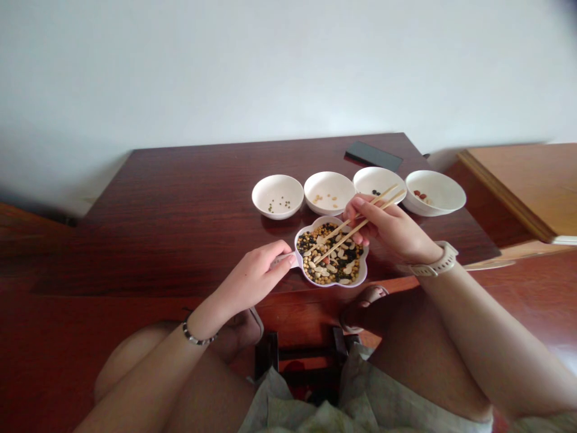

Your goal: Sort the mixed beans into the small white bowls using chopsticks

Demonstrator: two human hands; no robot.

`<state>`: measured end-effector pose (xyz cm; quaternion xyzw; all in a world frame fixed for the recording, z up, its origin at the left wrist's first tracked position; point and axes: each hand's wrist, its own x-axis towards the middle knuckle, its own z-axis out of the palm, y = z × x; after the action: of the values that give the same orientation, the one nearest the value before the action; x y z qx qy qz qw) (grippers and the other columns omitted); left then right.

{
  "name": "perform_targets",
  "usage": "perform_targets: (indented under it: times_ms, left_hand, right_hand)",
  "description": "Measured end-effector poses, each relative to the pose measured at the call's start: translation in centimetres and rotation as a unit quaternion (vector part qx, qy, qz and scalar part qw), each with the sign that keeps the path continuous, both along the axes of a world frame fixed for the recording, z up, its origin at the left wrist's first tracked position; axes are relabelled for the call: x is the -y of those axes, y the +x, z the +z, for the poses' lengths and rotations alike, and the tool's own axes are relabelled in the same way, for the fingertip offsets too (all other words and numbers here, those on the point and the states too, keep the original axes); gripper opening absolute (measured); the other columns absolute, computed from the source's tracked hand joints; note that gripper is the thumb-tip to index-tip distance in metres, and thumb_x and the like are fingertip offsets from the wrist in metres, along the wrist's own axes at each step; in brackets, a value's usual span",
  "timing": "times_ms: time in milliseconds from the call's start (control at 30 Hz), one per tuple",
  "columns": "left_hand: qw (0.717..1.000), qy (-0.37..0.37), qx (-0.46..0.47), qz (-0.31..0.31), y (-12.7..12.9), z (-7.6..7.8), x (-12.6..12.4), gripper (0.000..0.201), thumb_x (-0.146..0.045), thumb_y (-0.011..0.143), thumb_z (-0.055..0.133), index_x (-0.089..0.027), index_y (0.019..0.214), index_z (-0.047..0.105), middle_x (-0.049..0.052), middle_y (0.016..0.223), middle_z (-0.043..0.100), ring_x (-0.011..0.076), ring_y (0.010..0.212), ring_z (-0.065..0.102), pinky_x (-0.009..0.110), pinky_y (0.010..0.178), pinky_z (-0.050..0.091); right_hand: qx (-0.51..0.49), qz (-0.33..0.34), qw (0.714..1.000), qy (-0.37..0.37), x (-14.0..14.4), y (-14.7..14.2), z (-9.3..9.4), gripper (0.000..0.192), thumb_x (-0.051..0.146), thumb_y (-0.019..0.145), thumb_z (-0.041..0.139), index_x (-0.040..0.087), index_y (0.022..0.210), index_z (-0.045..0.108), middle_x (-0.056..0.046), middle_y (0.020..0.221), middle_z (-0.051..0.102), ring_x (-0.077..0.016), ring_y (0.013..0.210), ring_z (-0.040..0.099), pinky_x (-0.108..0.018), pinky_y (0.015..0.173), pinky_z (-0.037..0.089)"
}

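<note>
My left hand [264,269] is closed round the short handle of a white, flower-shaped dish [364,272] at the table's front edge. Mixed beans and pale flat seeds [332,255] fill the dish. A pair of wooden chopsticks [350,233] is gripped in my right hand [381,224], their tips down among the beans. Whether the tips pinch anything I cannot tell. Behind the dish stand a bowl with small green beans [278,187], a bowl with yellowish beans [329,183], a bowl with black beans [377,178], partly hidden by my right hand, and a bowl with reddish and pale pieces [442,187].
The four-sided dark wooden table [189,204] reaches back towards a pale wall [270,72]. A dark flat phone-like object [373,156] lies behind the bowls. To the right is a lighter wooden piece of furniture [523,180]. My knees and a black frame [300,355] are below the front edge.
</note>
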<state>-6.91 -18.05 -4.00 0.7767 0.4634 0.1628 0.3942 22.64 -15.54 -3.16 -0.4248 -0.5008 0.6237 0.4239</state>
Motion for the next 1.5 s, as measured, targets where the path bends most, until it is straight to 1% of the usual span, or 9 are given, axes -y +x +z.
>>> perform_targets:
  times_ms: [233,367,700,900,1133,1200,1333,1500]
  left_hand:
    - [1.0,0.002,0.003,-0.001,0.07,-0.02,-0.01,0.034,-0.046,0.11,0.048,-0.02,0.092,0.062,0.001,0.089,0.071,0.0171,0.079,0.062,0.028,0.071,0.041]
    - [1.0,0.004,0.001,0.002,0.09,0.01,0.03,0.034,-0.045,0.11,0.049,-0.02,0.092,0.063,0.001,0.089,0.072,0.0171,0.078,0.061,0.027,0.069,0.041]
    - [1.0,-0.008,0.009,0.0,-0.08,0.13,0.09,0.034,-0.044,0.11,0.049,-0.02,0.092,0.063,0.0,0.087,0.069,0.016,0.078,0.06,0.029,0.072,0.04]
    - [1.0,-0.009,0.005,0.0,-0.23,-0.05,0.11,0.034,-0.045,0.11,0.049,-0.02,0.092,0.063,-0.001,0.085,0.067,0.0157,0.077,0.058,0.028,0.071,0.039]
    - [1.0,-0.011,0.01,-0.005,-0.44,-0.34,0.03,0.033,-0.044,0.111,0.049,-0.02,0.093,0.062,-0.001,0.087,0.067,0.0152,0.079,0.059,0.028,0.074,0.039]
    - [1.0,-0.012,0.012,-0.004,-0.48,-0.39,0.03,0.032,-0.043,0.111,0.049,-0.02,0.093,0.062,-0.002,0.087,0.067,0.015,0.079,0.058,0.028,0.074,0.039]
    - [1.0,-0.015,0.013,-0.003,-0.39,-0.3,0.0,0.033,-0.044,0.111,0.05,-0.02,0.093,0.062,-0.002,0.087,0.067,0.0148,0.078,0.059,0.028,0.073,0.039]
    - [1.0,-0.014,0.007,-0.003,-0.22,-0.13,-0.04,0.033,-0.045,0.111,0.05,-0.02,0.093,0.062,-0.002,0.086,0.066,0.0144,0.077,0.058,0.028,0.072,0.039]
  right_hand:
    - [0.017,-0.024,1.0,0.01,-0.17,0.02,-0.56,0.038,0.056,0.102,0.064,0.021,0.086,0.064,-0.002,0.07,0.061,-0.0135,0.056,0.056,-0.026,0.05,0.043]
    - [0.011,-0.03,0.999,0.015,-0.18,-0.04,-0.68,0.038,0.054,0.104,0.063,0.021,0.085,0.064,-0.002,0.071,0.061,-0.0127,0.056,0.057,-0.026,0.052,0.044]
    - [-0.006,-0.046,0.999,0.02,-0.12,0.0,-0.32,0.038,0.052,0.104,0.062,0.021,0.082,0.064,-0.002,0.067,0.059,-0.0124,0.054,0.054,-0.026,0.05,0.042]
    - [-0.023,-0.061,0.998,0.023,-0.09,0.27,0.03,0.036,0.047,0.104,0.065,0.02,0.08,0.063,-0.002,0.069,0.058,-0.0112,0.055,0.052,-0.024,0.049,0.042]
    - [-0.049,-0.081,0.995,0.029,-0.11,0.49,0.29,0.034,0.042,0.103,0.066,0.019,0.079,0.063,-0.002,0.073,0.057,-0.0093,0.054,0.053,-0.022,0.046,0.04]
    - [-0.045,-0.077,0.996,0.024,-0.1,0.56,0.31,0.033,0.043,0.103,0.065,0.019,0.081,0.064,-0.002,0.073,0.058,-0.0092,0.052,0.052,-0.022,0.044,0.039]
    - [-0.023,-0.038,0.999,0.004,0.02,0.46,0.14,0.033,0.046,0.105,0.062,0.019,0.085,0.066,-0.001,0.069,0.056,-0.0097,0.051,0.051,-0.022,0.042,0.037]
    - [-0.038,-0.015,0.999,-0.007,0.11,0.01,-0.32,0.035,0.048,0.105,0.062,0.019,0.086,0.066,-0.002,0.072,0.059,-0.0111,0.055,0.055,-0.023,0.049,0.042]
